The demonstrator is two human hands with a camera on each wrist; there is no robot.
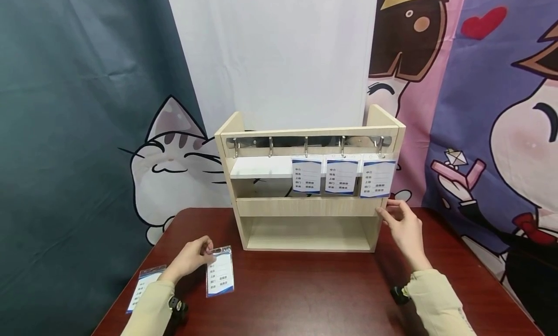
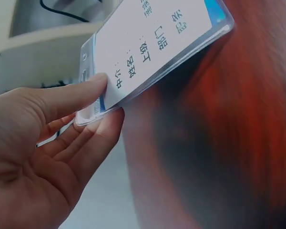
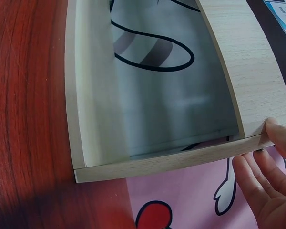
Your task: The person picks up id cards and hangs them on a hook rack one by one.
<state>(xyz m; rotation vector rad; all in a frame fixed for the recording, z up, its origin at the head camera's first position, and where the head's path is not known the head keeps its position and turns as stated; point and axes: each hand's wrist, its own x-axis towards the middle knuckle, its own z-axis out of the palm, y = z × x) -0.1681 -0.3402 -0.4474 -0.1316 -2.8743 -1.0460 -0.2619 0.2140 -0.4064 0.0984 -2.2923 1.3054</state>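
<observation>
While the left hand [image 1: 192, 258] pinches a name card [image 1: 221, 274] by its top end, its thumb is on the front and its fingers are behind, so that grip is together on the card. The card is tilted, over the left part of the red-brown desk [image 1: 305, 290]. It has a clear cover, and I cannot tell if its low end touches the desk.

The right hand [image 1: 405, 229] has its grip on the right side of the wooden shelf [image 1: 305, 207]. Its thumb is on the front edge and its fingers are on the outer side. The shelf stands upright on the desk. Along its top is a row of five metal hooks [image 1: 306, 146], and three hanging cards [image 1: 340, 177] are on the three hooks to the right.

Next to the left sleeve [image 1: 152, 302], another card [image 1: 142, 288] lies on the desk. Behind are big cloths with a smiling cat [image 1: 172, 169] and a red heart [image 1: 484, 23].
</observation>
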